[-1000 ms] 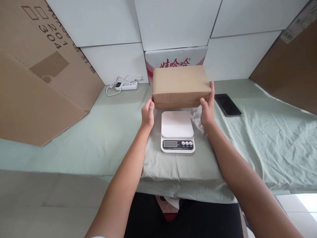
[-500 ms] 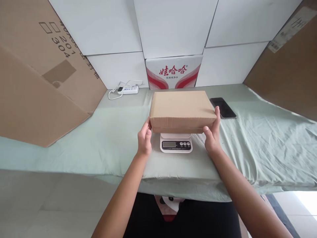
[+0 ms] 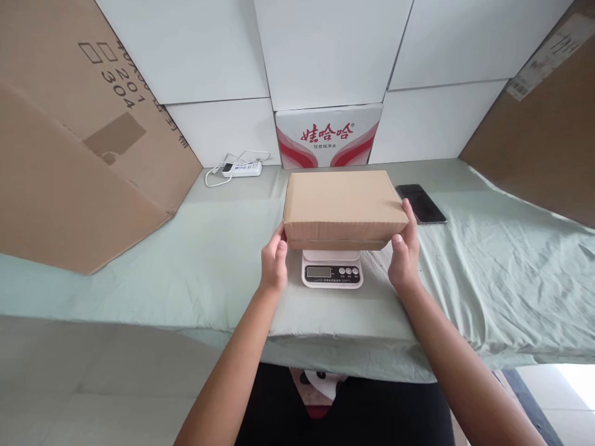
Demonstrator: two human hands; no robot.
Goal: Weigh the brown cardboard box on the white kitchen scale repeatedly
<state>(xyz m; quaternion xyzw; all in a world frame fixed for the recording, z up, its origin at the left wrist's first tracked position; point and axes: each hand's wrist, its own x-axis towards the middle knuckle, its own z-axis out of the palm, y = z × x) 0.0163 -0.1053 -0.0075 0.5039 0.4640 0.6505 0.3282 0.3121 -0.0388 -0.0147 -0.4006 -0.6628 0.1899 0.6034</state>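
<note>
A plain brown cardboard box (image 3: 343,205) lies flat on top of a small white digital kitchen scale (image 3: 331,272), hiding the scale's platform; only the display and buttons show. My left hand (image 3: 274,262) presses against the box's left end. My right hand (image 3: 404,254) grips its right end, thumb near the front corner. Both hands hold the box level over the scale.
The table is covered by a pale green cloth (image 3: 488,266). A black phone (image 3: 421,203) lies right of the box, a white power strip (image 3: 240,168) at the back left. A red-and-white carton (image 3: 328,135) stands behind. Large cardboard sheets lean at left (image 3: 69,142) and right (image 3: 543,136).
The box came down from in front of the carton and toward me, onto the scale, covering its platform. Both hands moved with it and stayed on its ends.
</note>
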